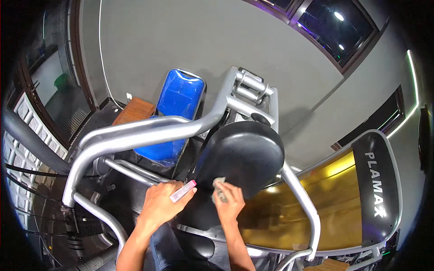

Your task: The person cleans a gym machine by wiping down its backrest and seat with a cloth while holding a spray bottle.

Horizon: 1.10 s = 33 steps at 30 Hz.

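My left hand (159, 204) is closed around a small clear bottle (181, 192) with a pink end. It hovers by the left edge of a black padded backrest (246, 151) on a gym machine. On the lower part of that padding, my right hand (229, 203) grips a crumpled greyish cloth (219, 184). My fingers cover part of the cloth, and whether it presses on the pad cannot be told for sure.
Thick silver tubes (149, 135) of the machine frame curve around the pad. Behind them stands a blue chair (181, 92) beside a brown wooden surface (135, 110). A gold panel (316, 205) marked PLAMAX is on the right. A grey wall (149, 36) closes off the back.
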Each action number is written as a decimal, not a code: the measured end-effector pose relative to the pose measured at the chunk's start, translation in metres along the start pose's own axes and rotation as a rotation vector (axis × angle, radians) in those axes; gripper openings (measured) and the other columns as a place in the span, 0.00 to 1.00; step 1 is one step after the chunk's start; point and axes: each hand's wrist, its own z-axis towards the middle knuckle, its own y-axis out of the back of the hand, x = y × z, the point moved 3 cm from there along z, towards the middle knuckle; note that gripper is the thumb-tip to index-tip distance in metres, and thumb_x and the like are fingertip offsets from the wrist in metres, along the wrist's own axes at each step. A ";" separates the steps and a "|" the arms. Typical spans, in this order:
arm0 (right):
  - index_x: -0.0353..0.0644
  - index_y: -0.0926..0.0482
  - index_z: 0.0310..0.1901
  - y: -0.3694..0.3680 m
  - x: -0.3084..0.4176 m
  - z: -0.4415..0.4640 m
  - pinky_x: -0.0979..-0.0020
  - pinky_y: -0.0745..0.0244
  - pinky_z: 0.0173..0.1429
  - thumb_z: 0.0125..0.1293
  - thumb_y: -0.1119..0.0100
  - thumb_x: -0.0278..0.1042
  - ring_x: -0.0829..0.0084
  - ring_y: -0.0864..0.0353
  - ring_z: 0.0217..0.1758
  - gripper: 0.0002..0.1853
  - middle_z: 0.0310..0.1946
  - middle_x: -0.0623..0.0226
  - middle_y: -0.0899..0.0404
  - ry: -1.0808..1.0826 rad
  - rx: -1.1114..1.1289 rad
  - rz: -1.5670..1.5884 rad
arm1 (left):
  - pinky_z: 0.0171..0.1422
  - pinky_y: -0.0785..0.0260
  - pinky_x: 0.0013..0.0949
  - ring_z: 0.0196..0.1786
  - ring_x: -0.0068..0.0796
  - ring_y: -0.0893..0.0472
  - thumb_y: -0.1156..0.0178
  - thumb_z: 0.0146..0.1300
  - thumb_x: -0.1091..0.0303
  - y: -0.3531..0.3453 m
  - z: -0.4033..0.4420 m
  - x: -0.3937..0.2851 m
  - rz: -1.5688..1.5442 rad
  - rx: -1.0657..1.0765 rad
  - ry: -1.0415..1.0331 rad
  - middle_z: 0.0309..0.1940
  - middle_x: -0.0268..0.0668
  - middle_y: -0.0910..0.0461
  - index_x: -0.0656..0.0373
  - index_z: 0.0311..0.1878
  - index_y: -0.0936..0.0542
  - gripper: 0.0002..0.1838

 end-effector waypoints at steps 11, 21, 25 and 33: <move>0.49 0.10 0.40 0.034 -0.002 0.032 0.68 0.21 0.47 0.47 0.29 0.21 0.63 0.16 0.42 0.16 0.41 0.62 0.17 -0.073 0.028 0.004 | 0.41 0.25 0.45 0.35 0.51 0.16 0.39 0.64 0.45 0.005 0.001 0.002 0.035 0.106 0.081 0.29 0.44 0.15 0.53 0.39 0.12 0.20; 0.49 0.13 0.37 -0.042 0.012 -0.003 0.67 0.20 0.39 0.48 0.33 0.28 0.70 0.17 0.39 0.11 0.42 0.78 0.16 0.167 0.405 -0.138 | 0.38 0.25 0.46 0.32 0.51 0.17 0.40 0.64 0.43 0.002 0.002 0.004 0.028 0.103 0.038 0.25 0.44 0.17 0.54 0.34 0.13 0.22; 0.55 0.14 0.41 -0.022 0.019 0.014 0.65 0.18 0.39 0.54 0.33 0.31 0.71 0.17 0.42 0.12 0.42 0.80 0.19 0.215 0.529 -0.182 | 0.37 0.26 0.46 0.31 0.52 0.17 0.39 0.63 0.43 0.016 0.002 0.001 0.032 0.103 0.056 0.24 0.45 0.18 0.55 0.33 0.13 0.22; 0.58 0.13 0.40 0.003 0.041 0.067 0.68 0.19 0.40 0.43 0.27 0.24 0.69 0.17 0.38 0.20 0.41 0.77 0.16 0.282 0.360 -0.179 | 0.37 0.25 0.46 0.30 0.50 0.17 0.34 0.59 0.49 0.025 -0.004 0.010 -0.011 -0.016 -0.013 0.25 0.43 0.17 0.57 0.29 0.17 0.19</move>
